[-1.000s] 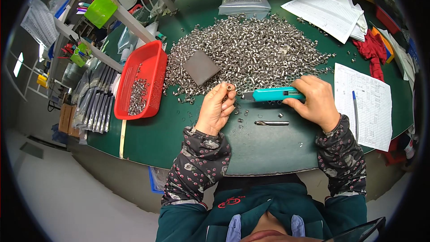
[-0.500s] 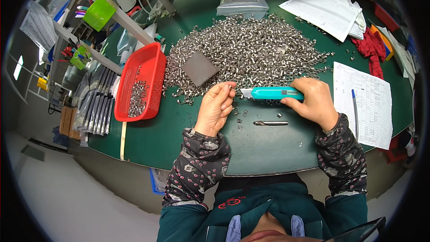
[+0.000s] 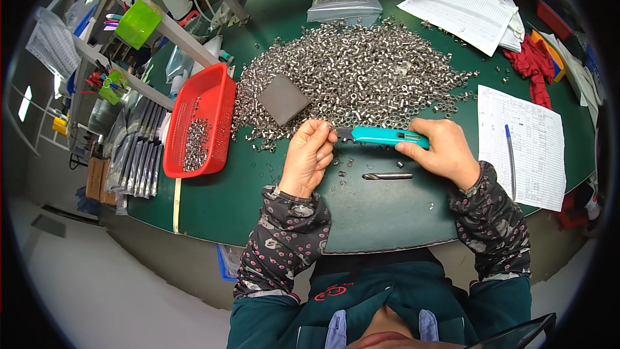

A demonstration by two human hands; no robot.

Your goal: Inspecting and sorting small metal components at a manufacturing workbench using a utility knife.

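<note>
Teal utility knife (image 3: 387, 136) between both hands

The teal plastic utility knife (image 3: 386, 136) now lies further left than a second ago, its metal tip touching the pinched fingertips (image 3: 327, 133) of the left hand (image 3: 309, 158). The right hand (image 3: 444, 152) has slid left with it, gripping the handle's right end, above the grey steel drill bit (image 3: 387, 176).
</note>
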